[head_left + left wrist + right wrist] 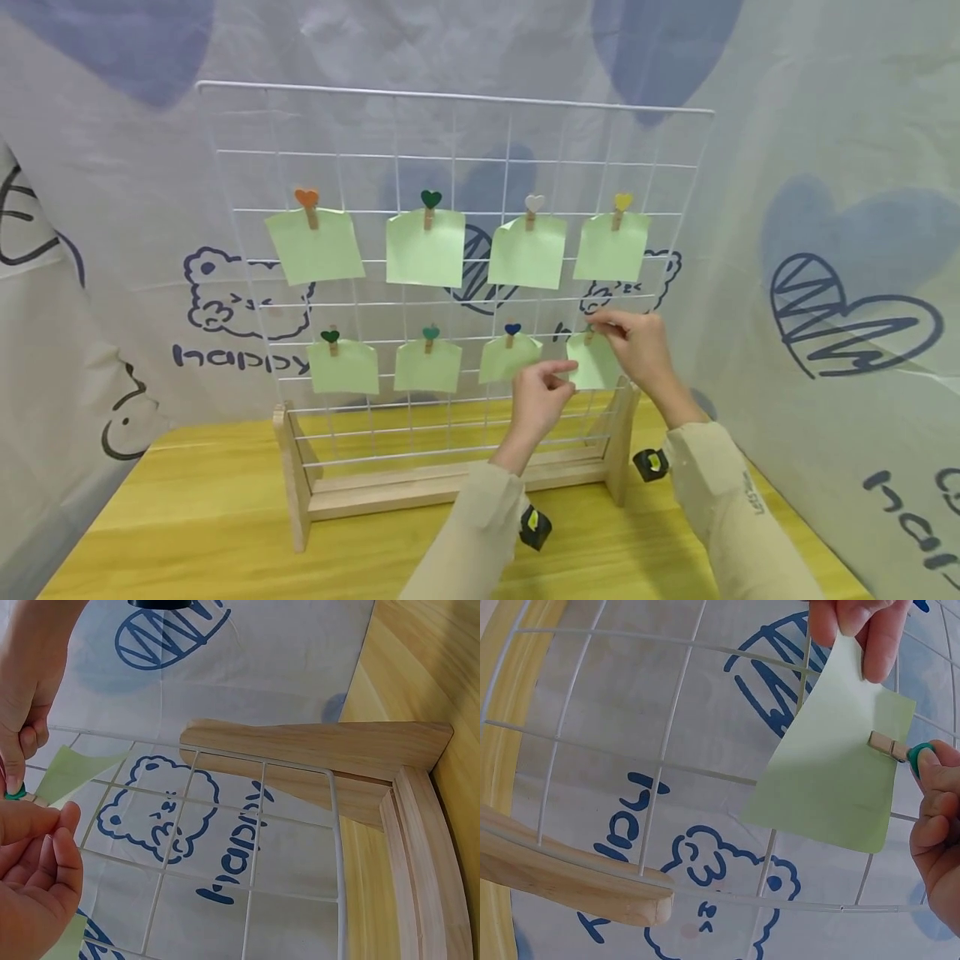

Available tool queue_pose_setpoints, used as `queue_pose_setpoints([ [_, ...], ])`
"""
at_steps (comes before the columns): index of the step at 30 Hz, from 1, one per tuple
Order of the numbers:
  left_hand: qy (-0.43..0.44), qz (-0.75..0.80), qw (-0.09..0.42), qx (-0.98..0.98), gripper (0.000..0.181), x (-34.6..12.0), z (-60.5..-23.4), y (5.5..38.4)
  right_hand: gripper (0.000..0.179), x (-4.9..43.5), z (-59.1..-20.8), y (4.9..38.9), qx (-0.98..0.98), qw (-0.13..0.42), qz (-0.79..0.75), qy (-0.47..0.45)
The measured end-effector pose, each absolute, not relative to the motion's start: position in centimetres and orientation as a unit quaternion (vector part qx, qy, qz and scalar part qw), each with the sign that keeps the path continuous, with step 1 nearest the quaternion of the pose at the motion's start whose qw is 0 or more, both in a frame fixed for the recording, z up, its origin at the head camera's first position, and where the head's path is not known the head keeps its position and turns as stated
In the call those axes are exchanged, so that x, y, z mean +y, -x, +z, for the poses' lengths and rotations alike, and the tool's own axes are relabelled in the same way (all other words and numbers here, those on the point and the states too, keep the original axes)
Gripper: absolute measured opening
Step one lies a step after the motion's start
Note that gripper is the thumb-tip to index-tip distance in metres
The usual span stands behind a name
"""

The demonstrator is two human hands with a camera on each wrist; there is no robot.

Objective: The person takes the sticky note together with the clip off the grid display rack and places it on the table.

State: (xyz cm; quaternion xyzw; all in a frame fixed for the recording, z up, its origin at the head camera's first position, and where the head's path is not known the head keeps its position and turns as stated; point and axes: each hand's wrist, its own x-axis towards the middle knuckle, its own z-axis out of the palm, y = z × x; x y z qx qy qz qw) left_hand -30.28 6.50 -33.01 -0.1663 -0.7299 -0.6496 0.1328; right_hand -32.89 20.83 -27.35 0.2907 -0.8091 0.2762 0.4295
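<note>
Right hand (637,346) pinches clip (891,745) on note (832,780).

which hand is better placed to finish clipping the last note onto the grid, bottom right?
Right, probably. The right hand already pinches the small wooden clip at the top edge of the green note against the wire grid. The left hand only holds the note's lower edge, steadying it.

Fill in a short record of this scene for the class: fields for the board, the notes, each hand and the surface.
board: white wire grid upright in a wooden stand
notes: seven green notes hang clipped, four above, three below
eighth note: at the lower row's right end
right hand: pinches a heart-topped wooden clip on that note
left hand: pinches the note's edge
surface: yellow table
</note>
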Motion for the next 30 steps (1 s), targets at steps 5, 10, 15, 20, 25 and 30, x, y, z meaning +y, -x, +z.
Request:
queue_pose_setpoints([
  [5,0.170,-0.649,0.143,-0.728,0.024,6.5,-33.0,30.5,0.012,20.9,-27.2,33.0,-0.807,0.434,0.275,-0.290],
  [10,0.172,-0.645,0.146,-0.730,0.025,6.5,-33.2,30.6,0.012,20.9,-26.9,32.9,-0.806,0.440,0.274,-0.284],
  [15,0.179,-0.640,0.156,-0.731,0.026,6.6,-33.6,30.7,0.012,21.1,-26.4,32.6,-0.794,0.456,0.288,-0.281],
  [20,0.180,-0.642,0.151,-0.730,0.025,6.7,-34.2,30.5,0.013,21.1,-26.3,31.9,-0.772,0.453,0.338,-0.292],
  [25,0.183,-0.645,0.149,-0.726,0.024,6.8,-34.3,30.3,0.012,20.1,-24.9,29.7,-0.746,0.450,0.382,-0.308],
  [30,0.179,-0.654,0.137,-0.722,0.024,6.8,-34.3,30.0,0.010,20.4,-25.1,29.6,-0.735,0.430,0.434,-0.294],
])
